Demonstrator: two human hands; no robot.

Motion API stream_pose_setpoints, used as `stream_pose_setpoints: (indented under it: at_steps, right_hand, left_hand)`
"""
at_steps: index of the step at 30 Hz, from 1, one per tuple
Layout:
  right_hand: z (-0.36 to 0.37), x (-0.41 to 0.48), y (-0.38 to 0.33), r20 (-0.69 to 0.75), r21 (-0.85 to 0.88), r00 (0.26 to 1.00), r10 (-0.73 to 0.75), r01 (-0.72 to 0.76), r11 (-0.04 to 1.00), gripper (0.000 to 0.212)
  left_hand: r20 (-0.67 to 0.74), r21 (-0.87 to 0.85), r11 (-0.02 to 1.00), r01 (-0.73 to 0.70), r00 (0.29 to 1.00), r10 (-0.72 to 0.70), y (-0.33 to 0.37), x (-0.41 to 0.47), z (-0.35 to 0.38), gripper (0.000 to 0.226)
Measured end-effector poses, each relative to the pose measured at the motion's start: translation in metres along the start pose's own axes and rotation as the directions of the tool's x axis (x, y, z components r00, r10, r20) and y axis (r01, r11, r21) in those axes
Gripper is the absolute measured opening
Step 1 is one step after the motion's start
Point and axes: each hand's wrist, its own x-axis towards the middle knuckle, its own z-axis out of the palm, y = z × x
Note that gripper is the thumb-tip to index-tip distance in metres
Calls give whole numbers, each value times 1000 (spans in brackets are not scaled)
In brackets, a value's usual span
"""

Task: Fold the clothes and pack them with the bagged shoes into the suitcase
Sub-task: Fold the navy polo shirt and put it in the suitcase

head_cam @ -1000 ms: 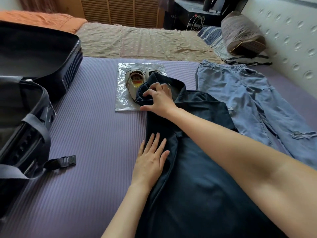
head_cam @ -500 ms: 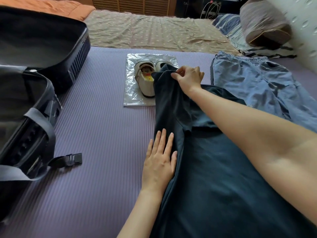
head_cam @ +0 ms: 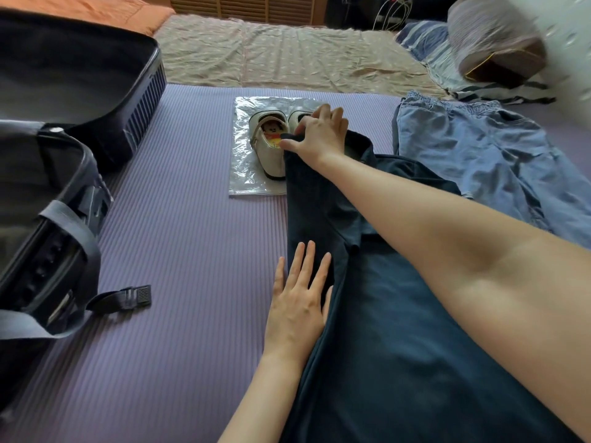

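My left hand point(head_cam: 297, 302) lies flat on the left edge of the dark blue garment point(head_cam: 399, 330), fingers straight and slightly apart. My right hand point(head_cam: 319, 135) pinches the garment's far end, fingers curled onto the cloth, just over the bagged shoes point(head_cam: 268, 148). The garment stretches along the purple mat point(head_cam: 192, 251). The jeans point(head_cam: 479, 161) lie to its right and the open suitcase point(head_cam: 64, 107) to its left.

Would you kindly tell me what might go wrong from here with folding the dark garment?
The right hand grips the dark garment at its far end, which lies over the bagged shoes; pulling it may drag the bag or leave a lumpy fold. The left hand lies flat only at the garment's left edge, so the folded strip could slip open.
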Motion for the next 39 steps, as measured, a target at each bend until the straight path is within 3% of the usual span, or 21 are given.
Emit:
stream_pose_setpoints:
  at_steps: [4,8,10,14,17,20,23,27,30,34,39]
  right_hand:
    - [-2,12,-10,-55,98,990,133,-128,987,35]
    - [-5,12,-2,-74,80,982,173,-167,983,43]
    - [-8,2,4,-58,95,991,123,-118,989,49]
    - [-19,-66,21,-221,238,974,-47,100,966,40]
    - [-15,-154,41,-196,319,978,-71,132,939,31]
    - [-9,-230,53,-67,348,997,-39,60,936,38]
    - [-10,-275,55,22,398,1000,-20,9,917,46]
    - [-21,-301,45,117,500,993,30,-85,862,34]
    - [-30,-308,32,197,471,979,54,-143,871,48]
    - [-33,-323,13,293,460,953,81,-214,862,61]
    - [-40,-338,15,352,530,929,112,-296,794,48]
  left_hand:
    - [-19,7,1000,5,1000,-5,0,0,2,69]
    - [-62,11,1000,5,998,-4,0,0,6,60]
    - [-77,12,1000,-3,997,4,-1,0,8,53]
    - [-79,-28,999,-24,997,22,0,1,5,52]
    - [-164,-273,961,-40,986,-5,-4,1,0,48]
    - [-211,-647,761,47,948,-238,-5,-5,-26,31]
    - [-233,-722,677,142,872,-431,1,-31,-57,21]
    - [-37,-624,713,321,899,-437,13,-93,-75,13]
    - [64,-438,796,417,898,-435,21,-131,-82,26]
    - [160,-287,836,468,884,-440,25,-150,-91,23]
    - [167,-269,855,444,896,-412,41,-154,-101,18]
